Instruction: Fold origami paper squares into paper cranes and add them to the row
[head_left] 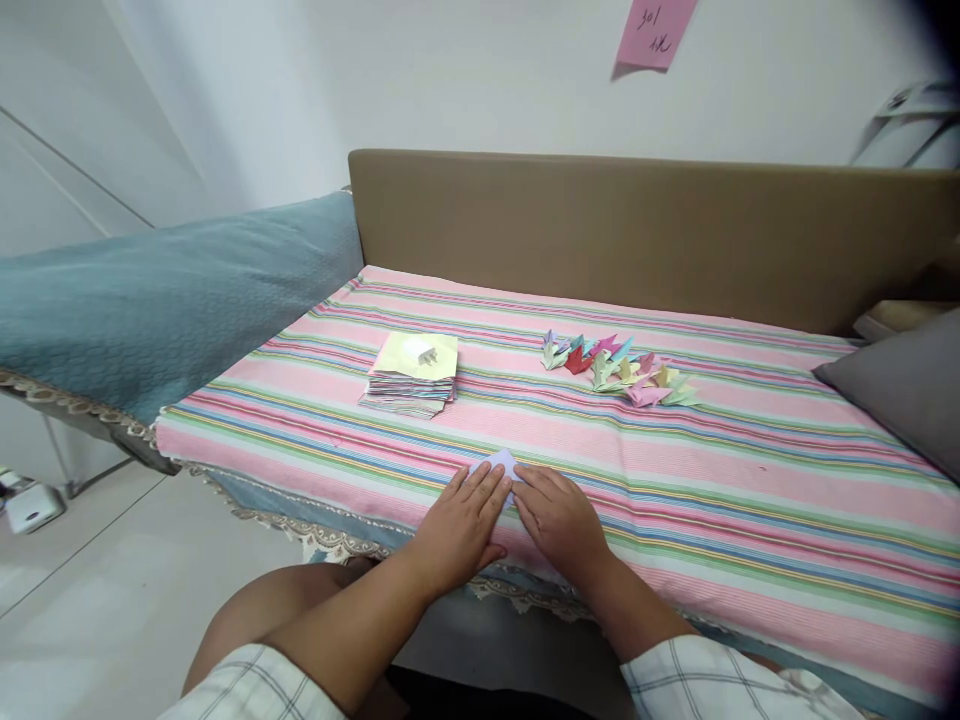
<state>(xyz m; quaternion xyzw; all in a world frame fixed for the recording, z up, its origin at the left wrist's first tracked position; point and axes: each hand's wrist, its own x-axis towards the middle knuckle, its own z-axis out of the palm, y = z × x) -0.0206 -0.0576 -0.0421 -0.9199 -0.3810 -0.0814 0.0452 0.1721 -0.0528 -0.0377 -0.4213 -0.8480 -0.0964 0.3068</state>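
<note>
A small lavender sheet of folding paper (pixel 501 462) lies on the striped cloth near the front edge, one corner pointing away from me. My left hand (pixel 466 520) rests flat on its left part, fingers stretched out. From the right, my right hand (pixel 559 515) lies over the paper's right side with its fingers extended. Both hands cover much of the sheet, so its lower folds are hidden. Farther off to the left stands a stack of coloured paper (pixel 415 375), pale yellow on top. Several folded paper cranes (pixel 615 370) lie grouped at the back right.
The striped cloth (pixel 750 430) covers a sofa seat with a brown backrest (pixel 637 230). A blue covered armrest (pixel 225 290) rises at left, and a grey cushion (pixel 907 390) lies at right. A small white object (pixel 424 352) sits on the paper stack.
</note>
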